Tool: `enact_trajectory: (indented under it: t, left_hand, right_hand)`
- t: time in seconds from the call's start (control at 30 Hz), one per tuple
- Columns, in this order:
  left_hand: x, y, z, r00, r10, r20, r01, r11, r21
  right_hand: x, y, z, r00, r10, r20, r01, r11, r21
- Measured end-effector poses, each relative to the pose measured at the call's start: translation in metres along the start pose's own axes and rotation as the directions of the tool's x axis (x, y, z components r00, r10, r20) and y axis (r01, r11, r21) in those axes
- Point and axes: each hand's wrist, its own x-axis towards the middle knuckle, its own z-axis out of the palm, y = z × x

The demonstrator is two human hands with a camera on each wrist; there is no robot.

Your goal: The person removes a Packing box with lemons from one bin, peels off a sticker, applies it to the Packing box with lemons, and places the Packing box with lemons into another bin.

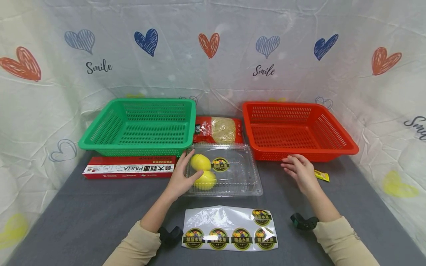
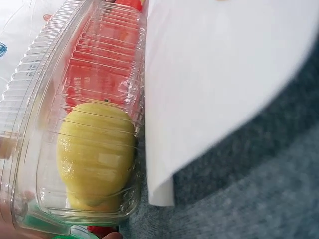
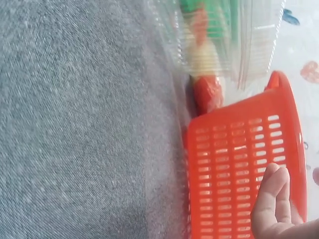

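A clear plastic clamshell box [image 1: 236,183] lies on the table with two yellow fruits [image 1: 205,180] inside at its left end. A round black-and-gold fruit sticker [image 1: 220,165] shows on its lid. At the box's left side is my left hand [image 1: 179,181], fingers extended and thumb spread over the edge; whether it presses on the box cannot be seen. The left wrist view shows the fruits [image 2: 97,152] through the ribbed wall. My right hand [image 1: 301,171] hovers before the red basket [image 1: 299,155], fingers loosely bent, holding nothing. Beside it lies a small yellow packet [image 1: 322,175].
A green basket [image 1: 143,151] stands at back left, behind a red-and-white pasta box [image 1: 129,168]. Between the baskets lies a red bag of pale food [image 1: 223,130]. A sheet of round stickers [image 1: 219,220] lies in front of the clear box.
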Motion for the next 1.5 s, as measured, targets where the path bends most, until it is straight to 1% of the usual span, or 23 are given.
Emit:
enact_trajectory:
  t: [0.2, 0.33, 0.47, 0.6, 1.03, 1.1, 1.23, 1.3, 1.43, 1.5]
  left_hand:
    - [0.0, -0.001, 0.001, 1.0, -0.013, -0.004, 0.013, 1.0, -0.027]
    - [-0.001, -0.001, 0.002, 1.0, -0.014, -0.01, 0.013, 0.999, -0.036]
    - [-0.001, 0.0, 0.002, 1.0, -0.024, -0.015, 0.023, 0.999, -0.038]
    - [-0.001, 0.001, 0.002, 0.999, -0.035, -0.013, 0.035, 0.999, -0.042]
    - [-0.001, 0.001, 0.002, 0.999, -0.045, -0.005, 0.045, 0.996, -0.072]
    - [-0.002, 0.001, 0.002, 0.999, -0.047, -0.003, 0.047, 0.996, -0.082]
    - [-0.002, 0.002, 0.002, 0.999, -0.047, 0.002, 0.047, 0.994, -0.103]
    - [-0.002, 0.002, 0.002, 0.999, -0.046, 0.004, 0.046, 0.993, -0.109]
    - [-0.001, 0.0, 0.002, 0.999, -0.05, 0.014, 0.051, 0.99, -0.132]
    - [0.0, -0.001, 0.003, 0.998, -0.061, 0.022, 0.064, 0.987, -0.146]
  right_hand:
    - [0.003, -0.004, -0.007, 1.0, 0.024, 0.005, -0.024, 0.991, 0.135]
    - [0.004, -0.007, -0.011, 0.999, 0.042, -0.008, -0.039, 0.969, 0.245]
    - [0.006, -0.009, -0.015, 0.998, 0.059, -0.03, -0.046, 0.946, 0.321]
    - [0.008, -0.011, -0.019, 0.997, 0.072, -0.036, -0.053, 0.92, 0.388]
    - [0.01, -0.018, -0.028, 0.99, 0.132, -0.048, -0.089, 0.854, 0.513]
    - [0.011, -0.019, -0.031, 0.988, 0.141, -0.057, -0.089, 0.839, 0.537]
    - [0.012, -0.02, -0.037, 0.984, 0.162, -0.072, -0.088, 0.798, 0.596]
    - [0.013, -0.02, -0.04, 0.984, 0.168, -0.066, -0.092, 0.78, 0.619]
    - [0.014, -0.019, -0.042, 0.985, 0.165, -0.05, -0.096, 0.762, 0.641]
    - [0.014, -0.019, -0.044, 0.985, 0.169, -0.039, -0.103, 0.752, 0.652]
